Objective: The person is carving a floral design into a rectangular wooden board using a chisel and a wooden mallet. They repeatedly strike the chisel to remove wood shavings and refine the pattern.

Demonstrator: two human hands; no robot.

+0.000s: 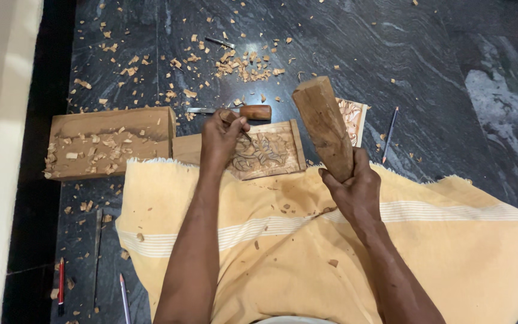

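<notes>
The carved wooden panel (pixel 265 153) lay on the dark floor (pixel 427 66) (chips everywhere), the left hand (pixel 222 137) gripping a chisel (pixel 235 123) against it; the right hand (pixel 355 189) clenched a raised wooden mallet (pixel 324 123).

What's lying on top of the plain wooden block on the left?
Loose pale wood shavings are scattered across the top of the plain rectangular wooden block. Whatever lies beneath the block on the dark stone floor is covered and cannot be seen.
</notes>
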